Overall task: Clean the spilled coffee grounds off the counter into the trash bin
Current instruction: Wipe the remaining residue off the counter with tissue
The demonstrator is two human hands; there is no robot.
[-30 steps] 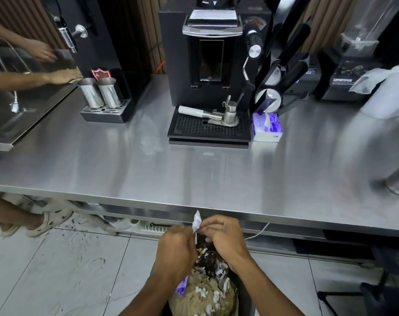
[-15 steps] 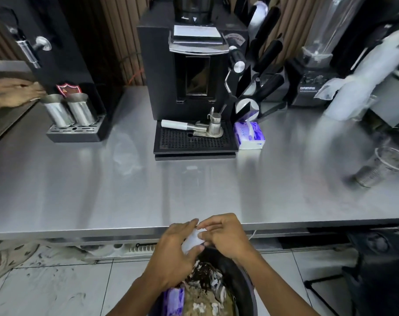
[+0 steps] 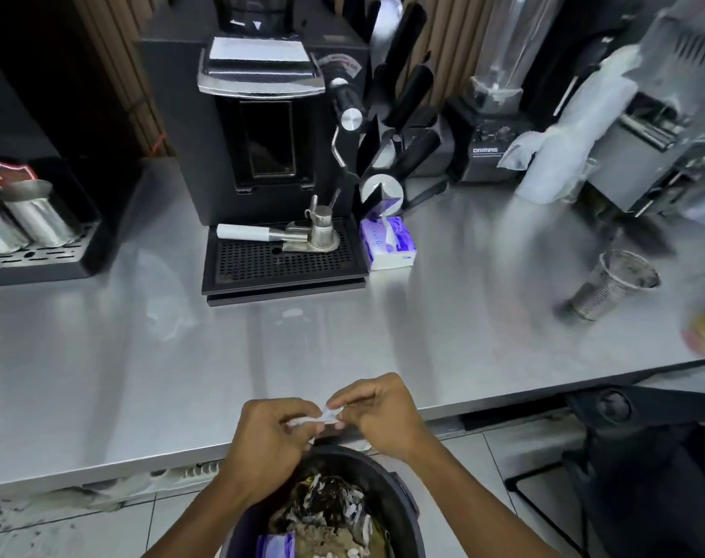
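Open steel ran along the front of the counter (image 3: 101,376), wide enough for a hand to sweep. Behind it the coffee machine (image 3: 262,126) and its drip tray (image 3: 282,271) blocked the middle, a tissue pack (image 3: 387,243) just beside; metal cups (image 3: 28,219) stood far left, a plastic cup (image 3: 612,287) right. The left hand (image 3: 266,441) and right hand (image 3: 379,416), pinching a tissue scrap (image 3: 327,416), overhung the far rim of the trash bin (image 3: 387,483).
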